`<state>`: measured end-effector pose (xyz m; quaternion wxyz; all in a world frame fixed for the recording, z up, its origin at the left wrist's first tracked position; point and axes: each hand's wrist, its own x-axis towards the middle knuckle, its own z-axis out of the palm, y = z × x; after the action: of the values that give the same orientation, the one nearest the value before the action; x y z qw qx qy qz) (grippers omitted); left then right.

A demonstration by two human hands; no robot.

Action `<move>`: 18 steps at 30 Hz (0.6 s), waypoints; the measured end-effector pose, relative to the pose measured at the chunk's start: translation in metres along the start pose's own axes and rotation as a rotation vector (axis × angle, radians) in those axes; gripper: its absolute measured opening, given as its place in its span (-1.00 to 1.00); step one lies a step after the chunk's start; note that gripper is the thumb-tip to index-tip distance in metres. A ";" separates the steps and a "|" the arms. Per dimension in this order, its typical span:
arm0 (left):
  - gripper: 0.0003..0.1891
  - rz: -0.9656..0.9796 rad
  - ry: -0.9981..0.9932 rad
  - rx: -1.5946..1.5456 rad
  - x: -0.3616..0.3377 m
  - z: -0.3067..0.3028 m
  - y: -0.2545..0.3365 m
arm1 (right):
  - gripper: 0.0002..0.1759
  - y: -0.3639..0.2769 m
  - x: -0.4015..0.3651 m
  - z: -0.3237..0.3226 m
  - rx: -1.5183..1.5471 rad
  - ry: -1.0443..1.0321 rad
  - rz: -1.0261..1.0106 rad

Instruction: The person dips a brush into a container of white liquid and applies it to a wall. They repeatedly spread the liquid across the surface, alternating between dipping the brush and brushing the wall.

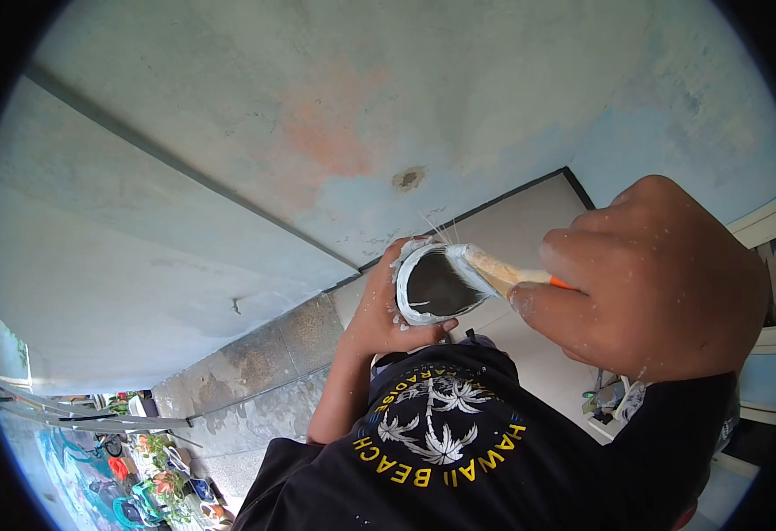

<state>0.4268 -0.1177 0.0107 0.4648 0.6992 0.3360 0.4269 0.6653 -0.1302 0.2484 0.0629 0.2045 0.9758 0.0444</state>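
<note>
My left hand [379,305] is wrapped round a small round can [412,310] whose rim is coated with white paint; its inside looks dark. In my right hand [644,274], on the right of the view, is a paintbrush [494,270] with a pale wooden handle and an orange part near the fingers. White paint covers the ferrule end, and the bristles touch or overlap the can's right rim. Specks of white paint show on both hands.
A patchy wall [494,80] with peeled orange and blue areas stands ahead, with a small hole. Grey floor tiles [529,212] meet its base. Plants and colourful items [162,482] are at the lower left. Some objects [613,398] lie on the floor at the right.
</note>
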 end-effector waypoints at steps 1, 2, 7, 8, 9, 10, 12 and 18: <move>-0.07 -0.002 0.001 -0.018 -0.001 -0.001 0.000 | -0.78 0.000 -0.001 0.000 0.018 0.011 0.011; -0.07 -0.005 0.001 -0.036 -0.002 -0.001 0.000 | -0.77 -0.002 -0.004 0.002 0.041 0.062 0.023; -0.05 0.044 -0.080 -0.028 0.001 -0.002 0.003 | -0.80 -0.004 -0.002 0.000 0.071 0.086 0.010; -0.05 0.049 -0.081 -0.046 0.002 -0.001 0.005 | -0.83 -0.003 0.001 0.002 0.067 0.023 -0.007; -0.05 0.050 -0.085 -0.047 0.003 -0.001 0.006 | -0.84 -0.002 0.004 0.003 0.065 -0.039 -0.027; -0.05 0.069 -0.092 -0.007 0.005 -0.002 0.007 | -0.84 -0.001 0.009 0.000 0.066 -0.039 -0.024; -0.05 0.089 -0.102 0.036 0.006 -0.003 0.007 | -0.80 -0.001 0.017 -0.004 0.108 -0.144 0.013; -0.04 0.135 -0.049 0.094 0.007 -0.004 0.003 | -0.71 -0.001 0.017 0.012 0.084 -0.105 -0.009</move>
<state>0.4258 -0.1112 0.0163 0.4096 0.7515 0.2963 0.4239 0.6516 -0.1235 0.2343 0.1058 0.2046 0.9731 -0.0075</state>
